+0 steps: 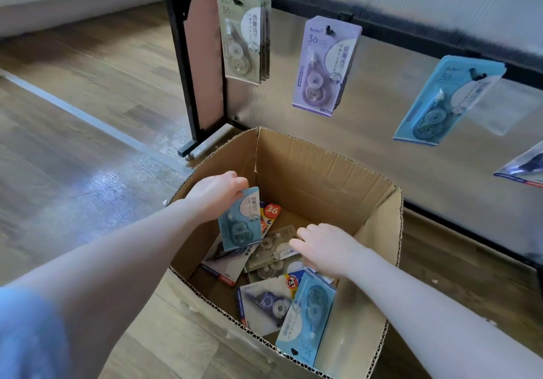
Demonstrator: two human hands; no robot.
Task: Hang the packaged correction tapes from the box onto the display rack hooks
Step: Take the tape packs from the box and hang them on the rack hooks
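Note:
An open cardboard box (320,161) stands on the floor with several packaged correction tapes loose inside. My left hand (216,192) holds a light blue tape pack (239,221) by its top, upright over the box. My right hand (321,248) reaches down into the box, fingers on a clear grey pack (271,249); whether it grips the pack is unclear. Another blue pack (307,315) leans against the near wall. On the rack's hooks hang green packs (242,38), purple packs (321,64) and a blue pack (440,102).
The black rack frame (182,64) with a ribbed translucent panel stands behind the box, its foot on the wood floor at left. A darker pack (524,167) hangs at the right edge. A metal floor strip (85,117) runs diagonally at left.

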